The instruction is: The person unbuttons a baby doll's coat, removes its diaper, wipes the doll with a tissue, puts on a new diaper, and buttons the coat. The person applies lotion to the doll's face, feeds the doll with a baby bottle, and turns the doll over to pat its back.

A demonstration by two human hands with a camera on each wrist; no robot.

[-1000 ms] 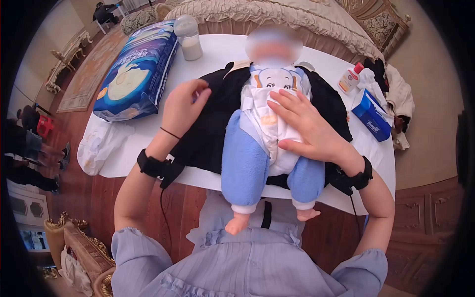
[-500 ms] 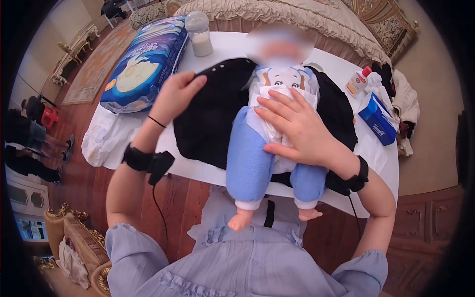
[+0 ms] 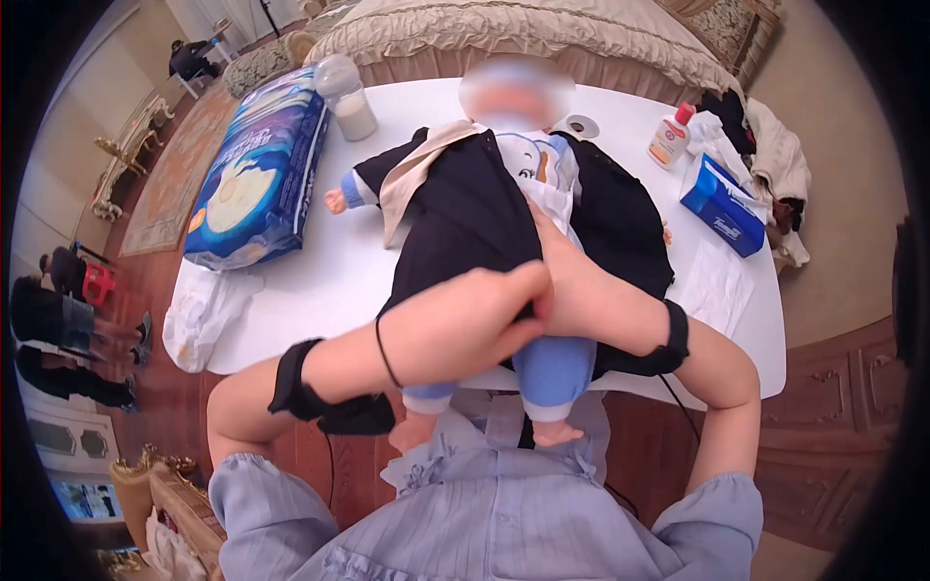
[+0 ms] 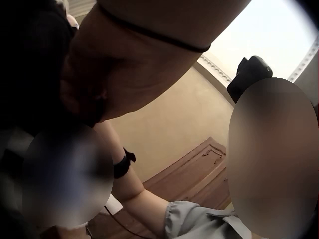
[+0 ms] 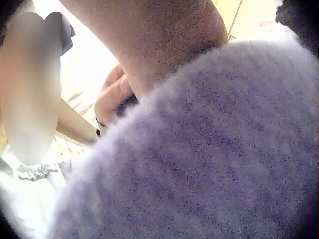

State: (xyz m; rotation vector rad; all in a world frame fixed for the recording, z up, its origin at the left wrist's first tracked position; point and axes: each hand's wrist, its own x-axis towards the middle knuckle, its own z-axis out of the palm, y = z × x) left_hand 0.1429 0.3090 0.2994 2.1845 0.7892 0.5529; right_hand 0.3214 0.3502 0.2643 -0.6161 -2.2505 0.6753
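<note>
A baby doll in blue fleece trousers (image 3: 554,366) lies on its back with its feet towards me. One front panel of a black jacket (image 3: 455,228) with a beige lining is drawn across its body. At the panel's edge my left hand (image 3: 465,324) grips the black cloth with curled fingers, crossing over my right hand. My right hand (image 3: 601,295) lies flat on the doll's front, its fingers partly covered by the jacket and left hand. A white diaper (image 3: 555,201) shows above it. Fleece (image 5: 199,159) fills much of the right wrist view.
On the white table (image 3: 334,286), a blue diaper pack (image 3: 257,179) and a bottle of white powder (image 3: 351,107) stand at the left. A crumpled diaper (image 3: 203,315) lies near the front edge. A red-capped bottle (image 3: 670,137) and a tissue pack (image 3: 725,208) are at the right.
My left hand has carried the jacket panel from the left across the doll's body, uncovering the doll's arm at the left. My right hand has stayed on the doll's front.
</note>
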